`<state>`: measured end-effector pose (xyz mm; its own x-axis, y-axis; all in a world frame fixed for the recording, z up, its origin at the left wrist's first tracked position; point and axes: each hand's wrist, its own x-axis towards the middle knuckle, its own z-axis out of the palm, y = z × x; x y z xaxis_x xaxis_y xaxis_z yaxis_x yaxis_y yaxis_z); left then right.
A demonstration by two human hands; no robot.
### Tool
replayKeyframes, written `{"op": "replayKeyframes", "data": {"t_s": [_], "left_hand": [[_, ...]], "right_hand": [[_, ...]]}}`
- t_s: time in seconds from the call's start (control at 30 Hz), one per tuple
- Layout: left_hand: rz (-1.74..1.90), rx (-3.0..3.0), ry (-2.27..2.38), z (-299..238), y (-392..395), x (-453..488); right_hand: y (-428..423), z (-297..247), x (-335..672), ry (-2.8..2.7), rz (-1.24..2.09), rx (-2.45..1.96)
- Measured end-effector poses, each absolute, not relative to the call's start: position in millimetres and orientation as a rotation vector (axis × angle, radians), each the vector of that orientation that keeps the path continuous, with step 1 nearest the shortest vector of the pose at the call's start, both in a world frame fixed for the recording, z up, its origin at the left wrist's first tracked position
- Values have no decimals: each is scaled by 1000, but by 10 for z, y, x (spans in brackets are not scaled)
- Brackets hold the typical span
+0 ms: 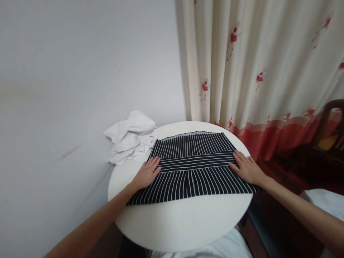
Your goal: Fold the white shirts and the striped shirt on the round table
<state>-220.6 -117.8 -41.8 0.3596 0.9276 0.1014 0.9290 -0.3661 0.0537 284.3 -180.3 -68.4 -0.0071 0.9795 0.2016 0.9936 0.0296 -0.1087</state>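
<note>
A black garment with thin white stripes (192, 165) lies spread flat on a round white table (182, 222). My left hand (147, 173) rests flat on the garment's left edge, fingers stretched out and apart. My right hand (245, 167) lies flat on its right edge, fingers also extended. Both palms press down on the cloth, and neither hand grips anything. A band of horizontal stripes runs across the garment between my two hands.
A heap of crumpled white cloth (131, 138) sits at the table's far left edge against the white wall. A cream curtain with red flowers (258, 64) hangs behind the table. A dark wooden chair (331, 129) stands at the right.
</note>
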Motion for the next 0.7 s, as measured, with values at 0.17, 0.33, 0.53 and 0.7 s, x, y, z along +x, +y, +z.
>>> {"op": "replayKeyframes", "data": {"t_s": [0.17,0.33,0.53,0.7], "left_hand": [[-246,-2464,-1842,-224,-1332,-2484],[-347,-2609,-1580,-33,-1792,-1820],[-314,-2905,-1251,-178,-2191,-913],[-248,-2884,-1199,-299,-2281,-1077]], "right_hand": [[-1884,-617,2818,-1978,-319,-1990],[-2083,-330,2184,-2089,-360,-1700],[-2294,-347,1144,-2374,-81,-1411],[-2405,-481,1249,-2432,-9,-1432]]}}
